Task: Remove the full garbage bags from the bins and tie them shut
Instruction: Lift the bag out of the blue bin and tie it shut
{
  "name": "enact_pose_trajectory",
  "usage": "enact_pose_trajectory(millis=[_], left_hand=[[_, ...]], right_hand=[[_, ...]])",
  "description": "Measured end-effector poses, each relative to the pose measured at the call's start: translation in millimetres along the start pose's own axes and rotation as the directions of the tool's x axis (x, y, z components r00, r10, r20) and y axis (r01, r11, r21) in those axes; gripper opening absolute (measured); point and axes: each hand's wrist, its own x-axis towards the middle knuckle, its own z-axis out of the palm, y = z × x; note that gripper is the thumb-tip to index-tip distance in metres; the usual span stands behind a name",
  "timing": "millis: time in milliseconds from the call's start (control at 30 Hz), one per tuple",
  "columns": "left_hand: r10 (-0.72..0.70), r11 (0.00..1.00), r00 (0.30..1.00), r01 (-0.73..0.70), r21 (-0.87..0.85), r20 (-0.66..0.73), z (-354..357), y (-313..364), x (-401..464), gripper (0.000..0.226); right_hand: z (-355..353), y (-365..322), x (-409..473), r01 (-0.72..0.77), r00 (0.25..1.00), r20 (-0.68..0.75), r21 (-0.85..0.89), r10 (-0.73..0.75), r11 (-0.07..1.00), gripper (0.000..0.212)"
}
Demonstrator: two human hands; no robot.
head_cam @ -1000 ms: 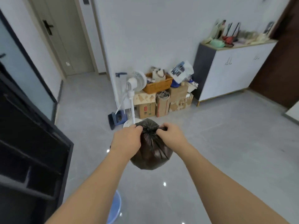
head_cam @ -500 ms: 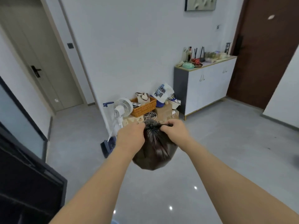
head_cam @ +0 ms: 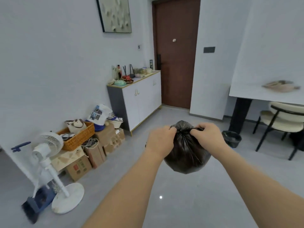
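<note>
A full black garbage bag [head_cam: 186, 155] hangs in the air in front of me, above the grey floor. Its neck is gathered into a bunch at the top. My left hand [head_cam: 160, 140] pinches the gathered plastic on the left side of the neck. My right hand [head_cam: 208, 134] pinches it on the right side, fingers curled into the plastic. Both forearms reach in from the bottom of the view. A small black bin [head_cam: 231, 139] lined with a dark bag stands on the floor to the right, beside the table leg.
A white standing fan [head_cam: 51, 163], cardboard boxes [head_cam: 79, 167] and a wicker basket [head_cam: 79, 137] crowd the left wall. A white cabinet [head_cam: 141, 99] stands by the brown door [head_cam: 176, 53]. A table [head_cam: 263, 96] and chair [head_cam: 286, 119] are at the right.
The view has swung to the right, bringing the brown door, the table and the black bin into sight. Both hands keep their grip on the bag's neck.
</note>
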Motion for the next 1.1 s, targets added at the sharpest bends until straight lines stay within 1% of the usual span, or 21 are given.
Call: enact_pose_trajectory(millis=[100,233,333,467,500,567,633,733,800,867,1000,1100], left_hand=[[0.058,0.996,0.998,-0.059,-0.064,-0.011,17,36,40,0.016],[0.096,0.992,0.995,-0.097,-0.083,-0.02,41,53,77,0.013],[0.078,0.993,0.997,-0.08,-0.091,-0.015,58,48,106,0.015],[0.079,0.997,0.997,-0.08,-0.017,-0.022,82,26,144,0.015],[0.07,0.997,0.997,-0.071,-0.021,-0.03,91,17,153,0.016],[0.039,0.996,0.998,-0.042,-0.084,-0.04,112,-4,175,0.02],[0.015,0.981,1.0,-0.019,-0.193,-0.023,134,-26,200,0.023],[-0.019,0.933,0.999,0.031,-0.36,0.037,159,-57,241,0.018],[-0.04,0.915,0.996,0.069,-0.398,0.081,172,-78,272,0.016],[-0.031,0.895,0.994,0.073,-0.44,0.102,184,-98,306,0.016],[-0.044,0.795,0.993,0.101,-0.599,0.109,212,-121,373,0.019],[-0.035,0.733,0.993,0.104,-0.673,0.116,246,-127,418,0.023]], right_hand=[[-34,29,21,-0.058,0.995,-0.077,-0.003,0.057,0.998,0.019],[-52,55,52,-0.097,0.99,-0.098,0.028,0.099,0.995,0.02],[-43,65,81,-0.123,0.988,-0.085,0.065,0.128,0.99,0.018],[-16,70,128,-0.112,0.989,-0.085,0.099,0.121,0.989,0.024],[-6,72,141,-0.115,0.989,-0.081,0.117,0.125,0.986,0.023],[14,75,170,-0.136,0.987,-0.058,0.163,0.147,0.977,0.018],[35,77,199,-0.153,0.986,-0.035,0.203,0.164,0.967,0.011],[63,75,246,-0.194,0.978,-0.02,0.259,0.206,0.946,0.007],[79,72,280,-0.22,0.971,-0.027,0.3,0.239,0.928,0.007],[92,69,313,-0.226,0.966,-0.052,0.319,0.255,0.92,0.007],[107,75,377,-0.237,0.953,-0.093,0.37,0.29,0.898,0.007],[111,94,427,-0.257,0.939,-0.115,0.396,0.325,0.882,0.005]])
